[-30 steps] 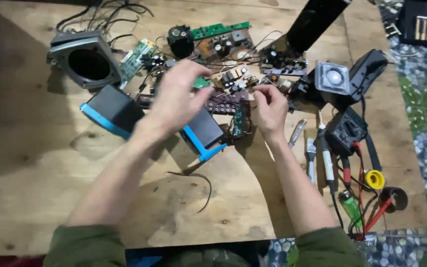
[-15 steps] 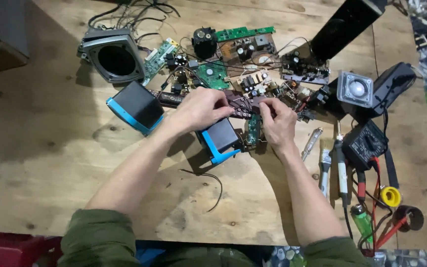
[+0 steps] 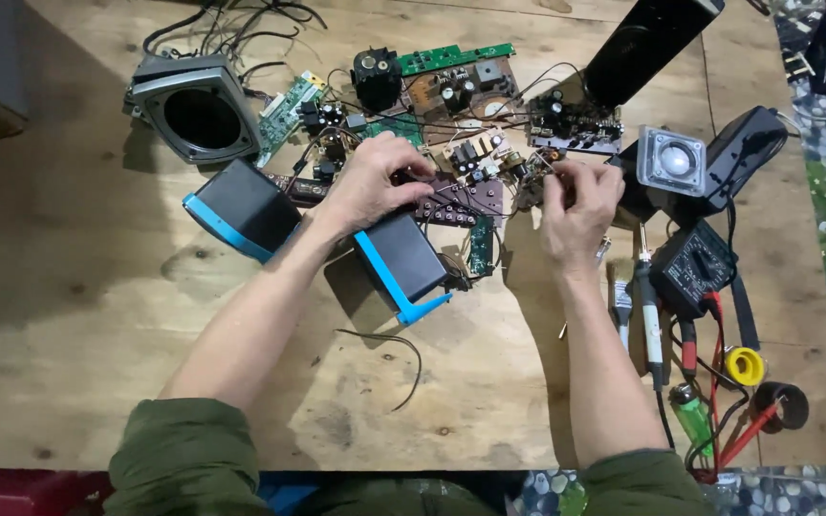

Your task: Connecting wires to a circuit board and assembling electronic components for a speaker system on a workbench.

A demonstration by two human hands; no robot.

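My left hand [image 3: 375, 182] rests with curled fingers on a dark brown circuit board [image 3: 461, 199] that lies among loose electronics on a wooden table [image 3: 78, 315]. My right hand [image 3: 577, 205] pinches thin wires and a small component [image 3: 533, 177] at the board's right end. Two black boxes with blue trim lie close by, one just below my left wrist [image 3: 402, 263] and one to its left [image 3: 241, 208]. A narrow green board [image 3: 481, 245] sits between my hands.
A grey speaker housing [image 3: 198, 107] and several circuit boards [image 3: 451, 86] lie at the back. A black speaker [image 3: 647, 43], a small round speaker [image 3: 671, 161], a multimeter [image 3: 692, 269], a soldering iron [image 3: 650, 315], solder rolls [image 3: 745, 365], a green lighter [image 3: 692, 411] and red probes sit right. A loose wire [image 3: 394, 358] lies near.
The view has shifted. My left hand has stayed on the brown board, and my right hand has moved up and right from the green board to the wires.
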